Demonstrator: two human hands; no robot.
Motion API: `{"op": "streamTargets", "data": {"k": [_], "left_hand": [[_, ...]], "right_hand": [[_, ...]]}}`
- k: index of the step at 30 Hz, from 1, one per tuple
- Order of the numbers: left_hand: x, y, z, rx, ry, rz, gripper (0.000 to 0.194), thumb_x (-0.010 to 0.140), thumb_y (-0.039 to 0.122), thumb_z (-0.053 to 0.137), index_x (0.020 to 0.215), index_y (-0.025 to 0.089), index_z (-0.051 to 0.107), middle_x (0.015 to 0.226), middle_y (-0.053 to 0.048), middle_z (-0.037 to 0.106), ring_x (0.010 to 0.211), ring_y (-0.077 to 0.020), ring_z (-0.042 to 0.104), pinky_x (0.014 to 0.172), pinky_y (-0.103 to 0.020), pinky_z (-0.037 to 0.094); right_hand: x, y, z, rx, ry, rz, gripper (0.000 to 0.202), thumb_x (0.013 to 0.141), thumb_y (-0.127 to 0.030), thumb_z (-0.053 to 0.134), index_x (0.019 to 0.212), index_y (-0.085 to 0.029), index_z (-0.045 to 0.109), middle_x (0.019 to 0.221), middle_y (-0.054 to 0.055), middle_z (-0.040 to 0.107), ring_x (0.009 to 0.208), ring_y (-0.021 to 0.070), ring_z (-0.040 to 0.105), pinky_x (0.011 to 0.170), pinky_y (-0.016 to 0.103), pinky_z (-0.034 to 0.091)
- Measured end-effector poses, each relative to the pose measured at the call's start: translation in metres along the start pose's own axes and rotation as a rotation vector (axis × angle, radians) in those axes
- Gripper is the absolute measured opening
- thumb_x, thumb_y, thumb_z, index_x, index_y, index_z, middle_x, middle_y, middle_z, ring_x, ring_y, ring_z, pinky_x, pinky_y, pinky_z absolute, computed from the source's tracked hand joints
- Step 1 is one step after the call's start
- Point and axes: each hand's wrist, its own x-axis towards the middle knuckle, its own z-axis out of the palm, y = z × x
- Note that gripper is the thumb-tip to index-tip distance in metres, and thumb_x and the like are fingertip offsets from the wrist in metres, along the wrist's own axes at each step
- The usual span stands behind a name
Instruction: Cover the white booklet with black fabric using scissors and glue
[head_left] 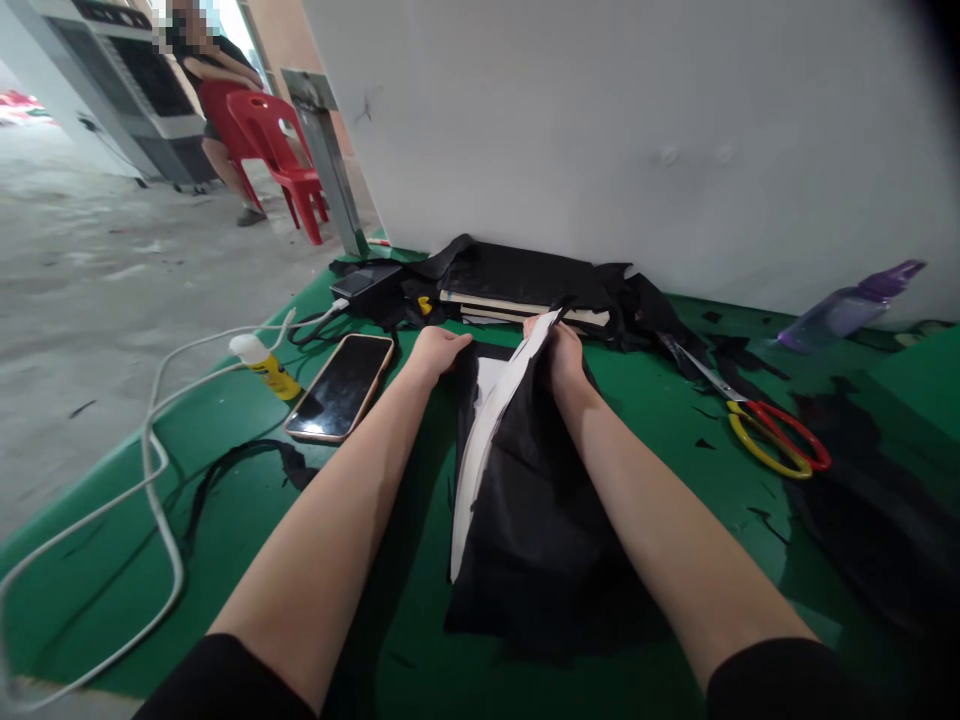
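Observation:
In front of me lies a book with white pages point(491, 425) and a black fabric-like covering point(536, 500), partly lifted and bent open. My right hand point(564, 358) grips its far right part, fingers closed around the raised pages and black covering. At the far left corner of the book, my left hand point(439, 354) is closed in a pinch on the black cover's edge; its fingertips are partly hidden. Just beyond the hands, a stack of books point(525, 305) sits under black fabric point(525, 272).
On the green table point(405, 600) are a phone point(343, 385), a yellow glue bottle point(271, 372), a white cable point(154, 430), scissors point(772, 430) and a purple bottle point(844, 312). Black scraps lie around. A white wall point(600, 120) stands behind; a person point(217, 80) sits near red chairs point(274, 140).

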Motion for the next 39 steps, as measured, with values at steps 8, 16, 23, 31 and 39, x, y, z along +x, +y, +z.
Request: {"op": "streamTargets", "data": {"k": [8, 16, 23, 31, 39], "left_hand": [[0.006, -0.003, 0.005, 0.178, 0.142, 0.101, 0.028, 0.072, 0.026, 0.062, 0.047, 0.017, 0.052, 0.036, 0.005, 0.035, 0.037, -0.0092, 0.034, 0.043, -0.024, 0.024], [0.003, 0.000, 0.006, 0.219, 0.122, 0.146, 0.044, 0.067, 0.032, 0.068, 0.039, 0.020, 0.037, 0.037, 0.005, 0.026, 0.042, -0.0104, 0.032, 0.045, -0.026, 0.020], [0.007, 0.000, 0.006, 0.116, 0.108, 0.101, 0.041, 0.072, 0.032, 0.067, 0.043, 0.019, 0.041, 0.039, 0.004, 0.030, 0.047, -0.0123, 0.042, 0.046, -0.024, 0.026], [-0.003, 0.006, -0.004, -0.121, -0.079, -0.044, 0.021, 0.075, 0.026, 0.068, 0.061, 0.013, 0.061, 0.059, -0.002, 0.059, 0.054, -0.0112, 0.055, 0.057, -0.023, 0.046], [-0.004, 0.007, -0.005, -0.217, -0.091, -0.082, 0.024, 0.081, 0.028, 0.064, 0.064, 0.014, 0.057, 0.059, -0.001, 0.056, 0.051, -0.0097, 0.054, 0.054, -0.023, 0.046]], "right_hand": [[0.000, -0.001, 0.001, 0.015, 0.005, -0.004, 0.013, 0.066, -0.024, 0.058, 0.057, -0.021, 0.050, 0.052, -0.002, 0.047, 0.053, 0.0129, 0.049, 0.052, 0.028, 0.042], [-0.002, -0.001, 0.003, -0.006, -0.009, -0.001, 0.010, 0.069, -0.024, 0.057, 0.060, -0.020, 0.053, 0.057, -0.003, 0.052, 0.053, 0.0114, 0.048, 0.052, 0.027, 0.042], [-0.003, -0.002, 0.002, -0.038, -0.017, -0.008, 0.012, 0.071, -0.028, 0.058, 0.061, -0.022, 0.054, 0.051, -0.002, 0.048, 0.054, 0.0148, 0.050, 0.053, 0.030, 0.042], [-0.004, -0.004, 0.004, -0.042, -0.026, -0.010, 0.012, 0.068, -0.028, 0.057, 0.059, -0.022, 0.050, 0.054, -0.001, 0.046, 0.052, 0.0132, 0.044, 0.049, 0.028, 0.039], [-0.003, -0.002, 0.006, -0.203, -0.018, -0.011, 0.011, 0.070, -0.021, 0.045, 0.067, -0.021, 0.056, 0.056, -0.003, 0.054, 0.057, 0.0144, 0.052, 0.056, 0.028, 0.044]]}}
